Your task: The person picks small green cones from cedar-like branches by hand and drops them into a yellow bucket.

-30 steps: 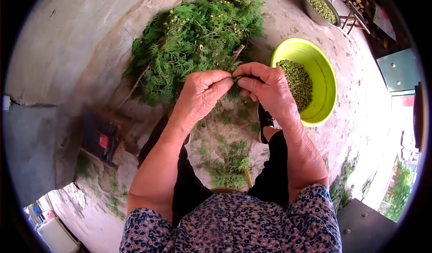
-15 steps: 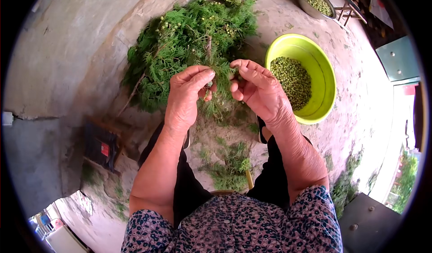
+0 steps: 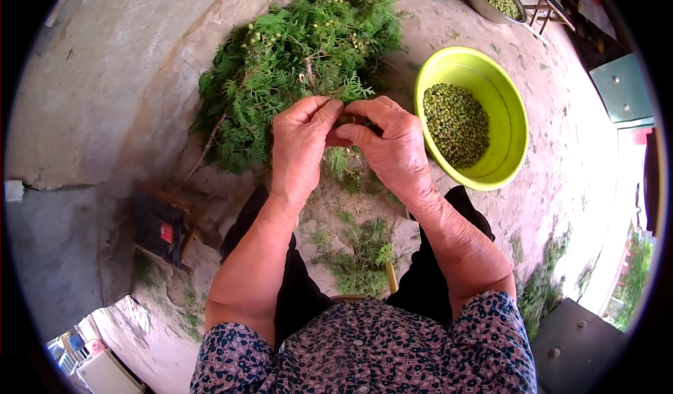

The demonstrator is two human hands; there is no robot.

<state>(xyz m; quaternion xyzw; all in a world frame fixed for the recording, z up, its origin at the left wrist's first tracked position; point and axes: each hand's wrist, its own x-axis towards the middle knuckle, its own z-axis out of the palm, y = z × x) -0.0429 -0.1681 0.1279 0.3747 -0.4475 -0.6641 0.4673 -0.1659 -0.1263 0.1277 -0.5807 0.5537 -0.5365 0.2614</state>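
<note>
My left hand (image 3: 300, 141) is closed, thumb and forefinger pinching a green evergreen sprig (image 3: 355, 88) whose flat, feathery tip shows beyond the fingers. Right beside it, fingertips nearly touching, my right hand (image 3: 396, 145) is curled shut over the sprig's lower part. What lies inside its fingers is hidden. Beyond both hands rises a big heap of cut evergreen branches (image 3: 245, 106), dotted with small pale-green cones. To the right, close to my right hand, stands a lime-green plastic tub (image 3: 506, 120) with a layer of small round green cones (image 3: 456, 126) in it.
A metal basin (image 3: 484, 8) of similar green cones sits at the far right by a small folding stool (image 3: 543, 12). Loose green bits (image 3: 357, 254) litter the concrete floor between my legs. At left is a dark low seat (image 3: 160, 229); metal cabinets (image 3: 620, 89) stand at right.
My hands have come closer together, and the right one has moved left and curled over the sprig. The sprig's tip now points up and to the right.
</note>
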